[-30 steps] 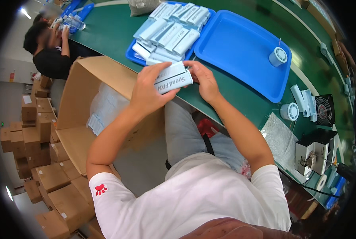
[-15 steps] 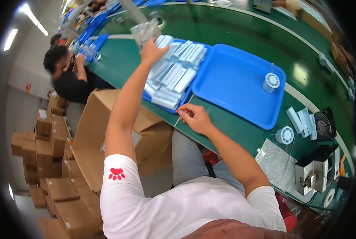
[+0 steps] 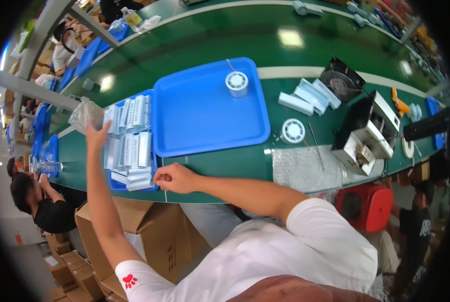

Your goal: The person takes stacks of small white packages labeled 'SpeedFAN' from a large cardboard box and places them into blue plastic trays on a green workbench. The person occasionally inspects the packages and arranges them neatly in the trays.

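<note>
My left hand (image 3: 98,135) reaches to the far left corner of a filled blue tray (image 3: 115,187). Its thumb and fingers are apart, beside the end of a row of slim, light blue and white boxes (image 3: 127,151). A crumpled clear plastic bag (image 3: 86,115) lies just past those fingertips, which are partly hidden. At the tray's near right corner my right hand (image 3: 177,178) rests on the table edge, fingers curled and closed, with nothing seen in them. A second blue tray (image 3: 205,116) holds one round white fan-like part (image 3: 236,83) with a thin wire.
Right of the trays are several loose boxes (image 3: 305,98), another round part (image 3: 293,131), a black fan (image 3: 342,80), bubble wrap (image 3: 305,168) and a black-and-white machine (image 3: 368,136). An open carton (image 3: 159,236) stands below the table edge. A co-worker (image 3: 44,204) sits at left.
My view has turned, so the trays appear further left and the machine more fully. My left hand stays at the row's far end; my right hand remains curled by the tray corner.
</note>
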